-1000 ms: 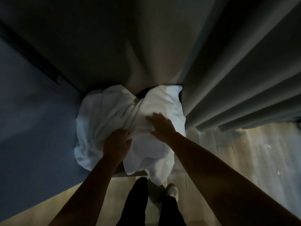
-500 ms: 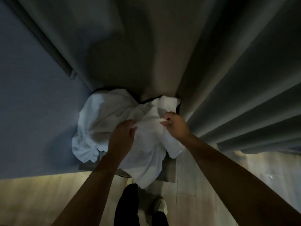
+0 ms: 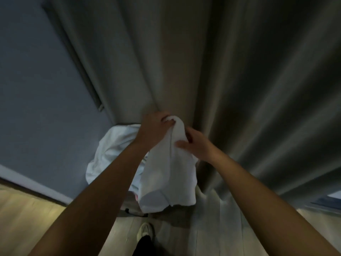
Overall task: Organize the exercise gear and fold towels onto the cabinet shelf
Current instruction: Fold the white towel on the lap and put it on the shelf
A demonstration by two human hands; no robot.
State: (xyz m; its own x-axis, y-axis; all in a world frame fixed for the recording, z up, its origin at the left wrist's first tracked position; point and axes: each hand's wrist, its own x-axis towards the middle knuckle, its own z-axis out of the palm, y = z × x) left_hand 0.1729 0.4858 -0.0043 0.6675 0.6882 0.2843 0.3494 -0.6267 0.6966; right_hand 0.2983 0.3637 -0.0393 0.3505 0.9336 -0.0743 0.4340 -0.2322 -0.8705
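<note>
A heavy grey curtain (image 3: 230, 85) filled most of the view, hanging in deep folds down to the floor. It closed off the right side of a narrow corner. To the left stood a blue-grey wall (image 3: 36, 93), with a pale skirting along its foot. The pale wooden floor (image 3: 25, 215) showed below both.

In the corner between wall and curtain lay a crumpled heap of white cloth (image 3: 112, 145). It rested on something low and dark whose edge barely showed, too dim to name. The heap looked dumped rather than stacked, which would explain why one piece had to be drawn out alone.

That piece, a white towel (image 3: 169, 174), hung in the air in front of the heap, its lower edge loose near the floor. Holding it high let it fall straight, probably so that its edges could be found for folding.

The left hand (image 3: 154, 127) was closed over the towel's bunched top and took its weight. The right hand (image 3: 196, 144) sat just below and beside it, thumb and fingers pinching the cloth. It seemed to be feeling along for an edge or a corner. Neither hand had a free finger spread.

One light shoe (image 3: 144, 232) stood on the floor below the towel, toe toward the heap. No cabinet shelf showed, so folding seemed barely begun and stowing not yet started.
</note>
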